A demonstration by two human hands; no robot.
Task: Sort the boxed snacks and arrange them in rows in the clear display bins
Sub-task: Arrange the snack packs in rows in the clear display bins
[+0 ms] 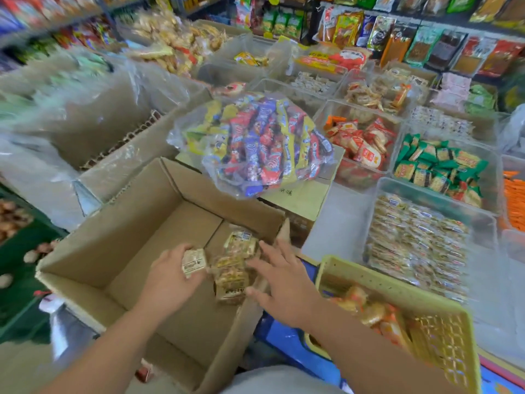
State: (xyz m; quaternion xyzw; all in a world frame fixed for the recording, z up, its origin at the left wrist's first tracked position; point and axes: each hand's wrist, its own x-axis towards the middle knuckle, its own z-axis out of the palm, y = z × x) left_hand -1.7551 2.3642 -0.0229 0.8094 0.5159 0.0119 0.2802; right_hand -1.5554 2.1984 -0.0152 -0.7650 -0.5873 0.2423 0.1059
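Observation:
An open cardboard box (122, 223) stands in front of me, with a few wrapped snack packs (231, 268) lying in its right corner. My left hand (170, 277) is inside the box, shut on a small beige snack pack (194, 262). My right hand (284, 282) hovers over the box's right wall with fingers spread, fingertips at the pile of packs and holding nothing. To the right, a clear display bin (483, 220) holds rows of the same tan packs (417, 245).
A yellow plastic basket (369, 277) with orange-wrapped snacks sits under my right forearm. A clear bag of colourful packets (255, 143) rests on a carton behind the box. More clear bins of red (360, 143) and green packs (440, 166) stand beyond, with plastic-lined cartons on the left.

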